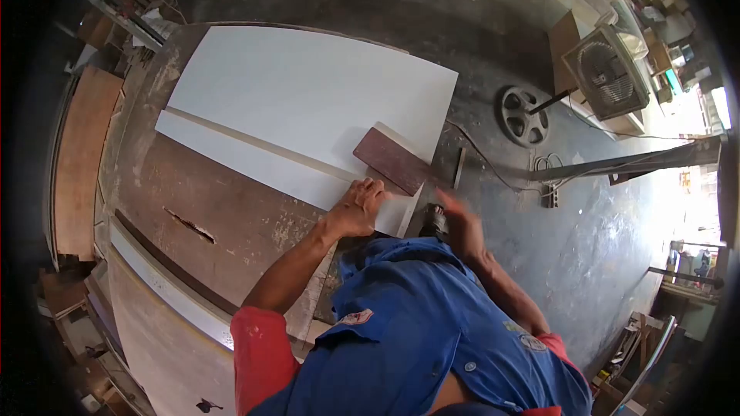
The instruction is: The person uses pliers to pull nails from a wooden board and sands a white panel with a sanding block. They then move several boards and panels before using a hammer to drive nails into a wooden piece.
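Note:
A large white panel [308,77] lies on the worn brown worktable. Along its near side runs a narrow white board [239,156] with a beige edge. My left hand [359,206] has its fingers curled over the right-hand part of this narrow board, near its end. A maroon rectangular block [389,160] with a pale side rests on the white surface just beyond my left hand. My right hand [460,229] is off the table's right side, near the corner of the boards. It is smeared by motion, so its fingers and anything in them cannot be made out.
A square fan [607,73] on a pole with a round wheel-like base [524,116] stands at the right. A cable and power strip [551,197] hang by a metal beam [617,163]. Brown boards [87,166] stand at the left. A foot shows below the table's edge.

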`<state>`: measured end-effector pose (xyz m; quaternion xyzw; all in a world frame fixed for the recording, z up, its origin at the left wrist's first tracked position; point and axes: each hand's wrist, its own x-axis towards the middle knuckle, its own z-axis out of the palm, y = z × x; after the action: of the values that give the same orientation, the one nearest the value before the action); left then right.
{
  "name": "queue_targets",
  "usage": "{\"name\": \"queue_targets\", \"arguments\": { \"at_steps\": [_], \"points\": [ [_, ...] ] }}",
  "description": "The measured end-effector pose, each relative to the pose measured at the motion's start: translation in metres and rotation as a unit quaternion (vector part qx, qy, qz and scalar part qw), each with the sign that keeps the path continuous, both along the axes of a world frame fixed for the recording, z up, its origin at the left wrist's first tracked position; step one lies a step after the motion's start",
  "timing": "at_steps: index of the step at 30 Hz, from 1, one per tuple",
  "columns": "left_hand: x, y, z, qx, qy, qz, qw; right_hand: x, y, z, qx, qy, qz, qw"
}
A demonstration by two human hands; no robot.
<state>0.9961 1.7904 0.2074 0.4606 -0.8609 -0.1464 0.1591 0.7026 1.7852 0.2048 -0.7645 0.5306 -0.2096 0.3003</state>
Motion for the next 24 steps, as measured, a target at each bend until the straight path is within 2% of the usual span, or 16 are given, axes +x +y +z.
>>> {"name": "queue_targets", "arguments": {
  "at_steps": [1, 3, 5, 7, 9, 10, 13, 15, 16, 18, 19, 21, 22, 23, 24],
  "points": [
    [-0.002, 0.000, 0.004, 0.012, -0.005, -0.006, 1.000, 0.011, 0.001, 0.029, 0.125, 0.013, -0.009, 0.992],
    [0.001, -0.012, 0.027, 0.030, -0.021, -0.014, 0.999, 0.019, 0.005, 0.037, 0.098, -0.066, -0.045, 0.992],
    [-0.005, -0.032, 0.064, -0.022, 0.096, -0.014, 0.995, 0.020, -0.007, 0.072, 0.115, -0.114, -0.037, 0.986],
    [-0.008, -0.042, 0.086, 0.019, 0.071, -0.020, 0.997, 0.019, -0.013, 0.090, 0.117, -0.129, -0.056, 0.983],
    [-0.007, -0.041, 0.090, 0.048, 0.040, -0.007, 0.998, 0.016, -0.021, 0.090, 0.072, -0.101, -0.080, 0.989],
    [-0.007, -0.039, 0.088, 0.051, 0.050, -0.019, 0.997, 0.014, -0.019, 0.086, 0.053, -0.123, -0.089, 0.987],
    [-0.005, -0.024, 0.089, 0.043, 0.055, 0.011, 0.997, 0.003, -0.008, 0.049, 0.068, -0.154, -0.121, 0.978],
    [-0.008, -0.012, 0.110, -0.034, 0.044, 0.040, 0.998, -0.005, -0.001, 0.033, 0.092, -0.147, -0.117, 0.978],
    [-0.007, -0.004, 0.123, -0.036, 0.039, 0.053, 0.997, -0.010, 0.002, 0.027, 0.108, -0.120, -0.121, 0.979],
    [-0.006, 0.012, 0.150, -0.123, 0.020, 0.138, 0.982, -0.013, 0.006, 0.019, 0.122, -0.094, -0.122, 0.980],
    [0.000, 0.023, 0.158, -0.124, 0.017, 0.142, 0.982, -0.014, 0.007, 0.017, 0.122, -0.084, -0.118, 0.982],
    [0.016, 0.054, 0.173, -0.351, 0.057, 0.230, 0.906, -0.013, 0.008, 0.015, 0.125, -0.069, -0.110, 0.984],
    [0.014, 0.070, 0.181, -0.421, 0.056, 0.349, 0.835, -0.012, 0.006, 0.014, 0.123, -0.060, -0.101, 0.985],
    [0.013, 0.083, 0.190, -0.482, 0.053, 0.460, 0.744, -0.010, 0.005, 0.013, 0.121, -0.051, -0.090, 0.987],
    [0.022, 0.091, 0.204, -0.481, 0.050, 0.467, 0.741, -0.009, 0.003, 0.009, 0.122, -0.049, -0.082, 0.988]
  ]
}}
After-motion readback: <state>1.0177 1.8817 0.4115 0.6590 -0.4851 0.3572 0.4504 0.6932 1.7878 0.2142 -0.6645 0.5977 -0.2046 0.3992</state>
